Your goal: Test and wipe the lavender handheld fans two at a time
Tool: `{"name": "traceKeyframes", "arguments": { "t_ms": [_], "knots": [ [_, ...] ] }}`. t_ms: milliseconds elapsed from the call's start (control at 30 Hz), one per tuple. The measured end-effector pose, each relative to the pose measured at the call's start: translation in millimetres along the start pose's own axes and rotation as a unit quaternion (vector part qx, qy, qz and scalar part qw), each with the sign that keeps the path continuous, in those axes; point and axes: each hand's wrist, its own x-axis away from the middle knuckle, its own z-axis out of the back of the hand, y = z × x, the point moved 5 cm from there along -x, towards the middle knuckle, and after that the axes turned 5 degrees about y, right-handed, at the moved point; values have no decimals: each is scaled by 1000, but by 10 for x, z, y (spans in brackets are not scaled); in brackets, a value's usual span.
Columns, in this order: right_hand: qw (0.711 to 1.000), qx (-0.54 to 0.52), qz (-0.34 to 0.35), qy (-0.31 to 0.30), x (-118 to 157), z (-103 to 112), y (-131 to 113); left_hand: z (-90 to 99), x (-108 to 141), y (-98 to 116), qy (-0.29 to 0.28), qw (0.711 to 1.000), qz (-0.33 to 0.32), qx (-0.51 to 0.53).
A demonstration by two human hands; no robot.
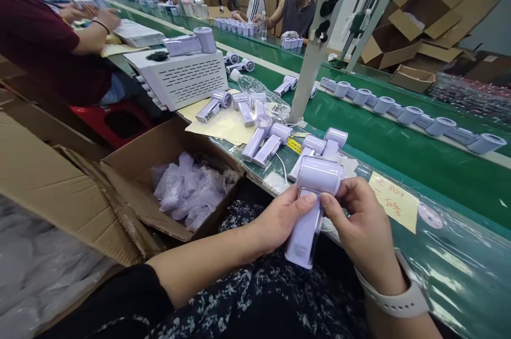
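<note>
A lilac handheld fan [305, 227] is held in front of me above my lap, its round head up and its handle pointing down. My left hand [283, 216] grips it from the left, thumb across the top of the handle. From the right, my right hand [355, 216] closes on it just below the head, thumb near the joint. Right behind it on the bench lie more fans of the same kind, such as one fan [273, 145] and another fan [335, 141]. A yellow note [395, 200] with red handwriting lies beyond my right hand.
An open cardboard box [136, 184] of bubble-wrapped items stands at my left. A white vented metal box [191, 81] sits on the bench. Past a metal post [315, 51] runs the green conveyor [459, 184] with a row of fans. A co-worker's arm [91, 35] is at far left.
</note>
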Motion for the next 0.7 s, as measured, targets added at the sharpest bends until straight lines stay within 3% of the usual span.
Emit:
{"name": "traceKeyframes", "arguments": {
  "t_ms": [67,133,200,267,333,500,600,700],
  "knots": [
    [995,-76,-33,-47,-94,-10,93,86,-11,56,7,1000,-3,10],
    [994,-92,-56,-30,-251,81,183,203,-33,97,28,999,-2,17],
    [998,-26,-44,20,-468,174,211,318,-44,124,47,999,0,17],
    [998,50,-9,28,-722,114,151,416,-26,142,57,998,6,18],
    [995,93,35,-3,-1007,-130,27,507,30,172,55,998,4,14],
    [976,169,126,-48,-1810,-1086,-270,868,358,246,21,998,-17,-58],
    [967,204,141,-58,-2225,-1561,-288,1210,615,203,62,992,-13,-108],
    [959,228,150,-73,-2447,-1822,-242,1429,795,127,104,987,13,-126]
  ]
}}
